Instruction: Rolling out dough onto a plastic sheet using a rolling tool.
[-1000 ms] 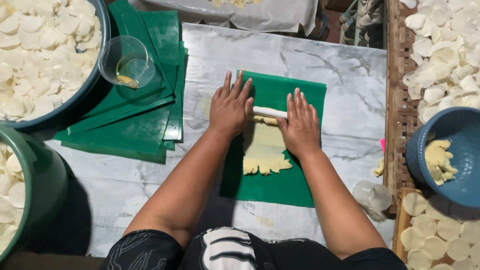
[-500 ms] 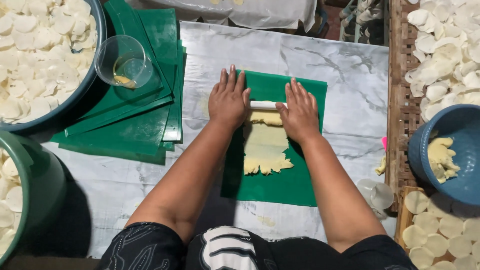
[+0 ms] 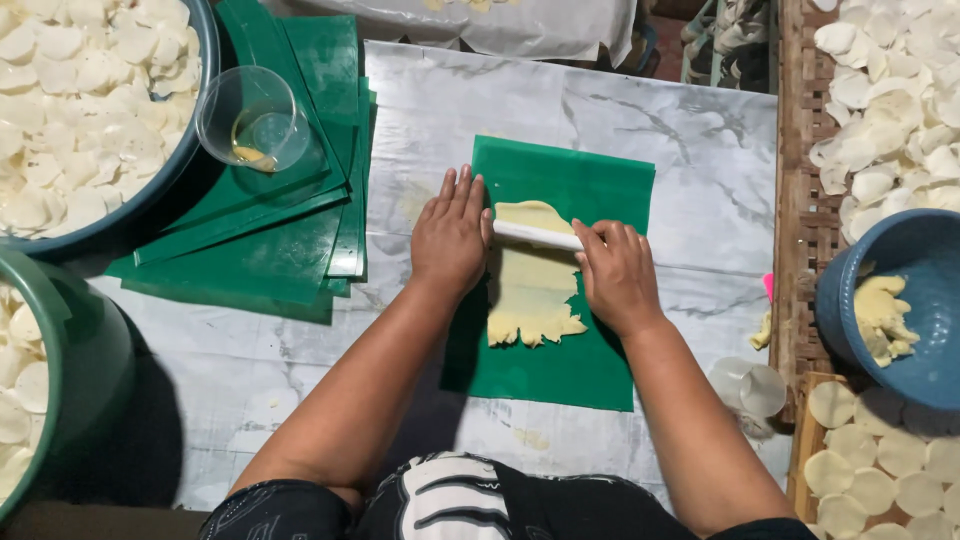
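**Rolling Pin on Dough Sheet: Hand Position and Handling**

The person stands at the near edge of a marble table (image 3: 680, 180). A green mat (image 3: 560, 370) lies at its centre, and on it a pale yellow dough sheet (image 3: 532, 295), rolled thin, with a ragged near edge. A white rolling pin (image 3: 535, 235) lies across the far part of the dough.

Left hand (image 3: 450, 235): flat, fingers extended and together, palm pressing down on the left end of the pin. It is not closed around anything. Right hand (image 3: 615, 272): palm down, fingers slightly curled over the right end of the pin, pressing rather than gripping.

Handling, as a judgement: the dough looks soft, thin and easily torn; lift it from under an edge, not by pinching the middle. The pin is stiff and light; bear on both ends evenly.

Surroundings: a stack of green mats (image 3: 270, 230) lies to the left, with a clear plastic cup (image 3: 248, 118) on it. A large basin (image 3: 190, 150) at far left holds white discs. A blue bowl (image 3: 920, 250) at right holds dough scraps.
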